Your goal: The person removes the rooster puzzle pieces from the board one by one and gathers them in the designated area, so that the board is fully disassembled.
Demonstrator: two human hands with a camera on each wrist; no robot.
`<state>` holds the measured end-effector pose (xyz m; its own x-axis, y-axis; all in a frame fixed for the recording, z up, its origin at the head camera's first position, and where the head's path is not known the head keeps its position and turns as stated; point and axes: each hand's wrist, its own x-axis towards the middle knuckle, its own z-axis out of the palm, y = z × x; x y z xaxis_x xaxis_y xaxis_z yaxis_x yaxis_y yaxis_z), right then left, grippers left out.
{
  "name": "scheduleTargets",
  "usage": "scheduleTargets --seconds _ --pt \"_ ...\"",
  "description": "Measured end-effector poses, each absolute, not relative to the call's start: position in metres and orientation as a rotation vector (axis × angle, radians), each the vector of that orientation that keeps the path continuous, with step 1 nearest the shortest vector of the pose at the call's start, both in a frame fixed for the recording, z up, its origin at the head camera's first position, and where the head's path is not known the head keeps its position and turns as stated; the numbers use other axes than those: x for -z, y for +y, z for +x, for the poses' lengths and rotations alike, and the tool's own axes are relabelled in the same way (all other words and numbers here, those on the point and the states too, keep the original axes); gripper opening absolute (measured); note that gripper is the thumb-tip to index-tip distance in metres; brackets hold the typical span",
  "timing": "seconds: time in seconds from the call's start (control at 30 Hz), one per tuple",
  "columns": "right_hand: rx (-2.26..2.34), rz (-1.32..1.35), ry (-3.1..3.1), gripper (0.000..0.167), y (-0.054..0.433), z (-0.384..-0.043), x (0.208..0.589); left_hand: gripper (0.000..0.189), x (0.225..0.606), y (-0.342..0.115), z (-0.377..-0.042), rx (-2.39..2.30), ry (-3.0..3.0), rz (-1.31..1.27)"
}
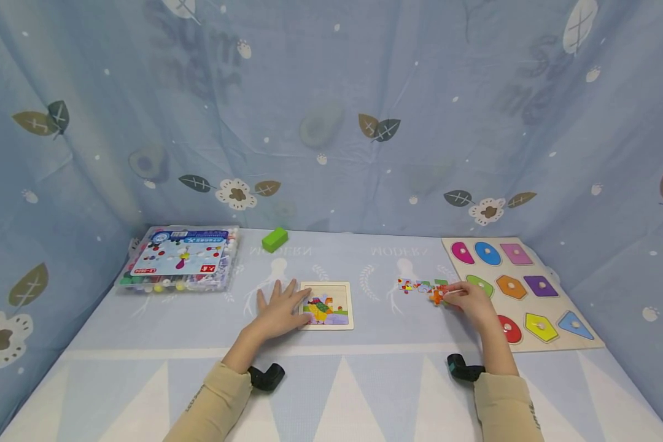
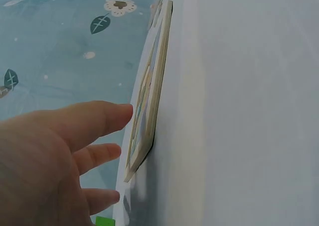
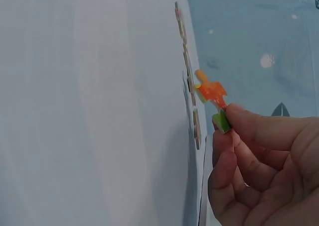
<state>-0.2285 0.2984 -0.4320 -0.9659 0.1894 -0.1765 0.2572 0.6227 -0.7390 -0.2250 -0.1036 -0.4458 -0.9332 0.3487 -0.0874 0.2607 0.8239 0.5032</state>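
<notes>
we pinch one orange-and-green puzzle piece [image 3: 213, 92] in our right hand [image 1: 471, 301], left of one pale wooden nine-shape board [image 1: 535, 270]; our left hand [image 1: 279, 313], fingers spread, meets one square wooden picture tray [image 1: 331, 328]; the light-blue tablecloth [image 1: 398, 334] reads "modern".

Tan sleeves [image 1: 215, 405] carry dark lettering [image 1: 194, 399], with black wrist cameras [image 1: 267, 377].

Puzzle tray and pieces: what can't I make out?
Head view: left part of puzzle tray, covered by left hand.
Right wrist view: one end of held piece, covered by right hand.
Right wrist view: faces of loose pieces, seen edge-on.
Head view: fine print on label, too small.
</notes>
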Motion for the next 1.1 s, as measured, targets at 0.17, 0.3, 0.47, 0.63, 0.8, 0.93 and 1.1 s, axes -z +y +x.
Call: scheduleTargets --seconds 0.17,0.3,0.47,0.63,0.8,0.93,1.1 --pt "1.232 0.375 2.81 0.029 0.301 -0.227 0.433 0.058 0.447 -0.104 -0.226 -0.749 2.816 0.472" --pt "1.174 0.422 2.839 0.027 0.302 -0.226 0.431 0.058 0.448 -0.104 -0.227 -0.731 2.814 0.47" --pt "1.078 0.473 2.881 0.028 0.302 -0.226 0.43 0.059 0.448 -0.103 -0.227 -0.737 2.811 0.467" --pt "1.02 0.483 2.925 0.028 0.301 -0.228 0.433 0.06 0.447 -0.102 -0.227 -0.744 2.813 0.47" --pt "1.006 0.469 2.952 0.029 0.301 -0.229 0.436 0.06 0.446 -0.102 -0.226 -0.755 2.81 0.472" --pt "1.076 0.461 2.936 0.03 0.299 -0.229 0.435 0.06 0.447 -0.103 -0.225 -0.76 2.807 0.471" --pt "1.243 0.412 2.893 0.032 0.292 -0.231 0.432 0.06 0.448 -0.103 -0.225 -0.747 2.805 0.469"
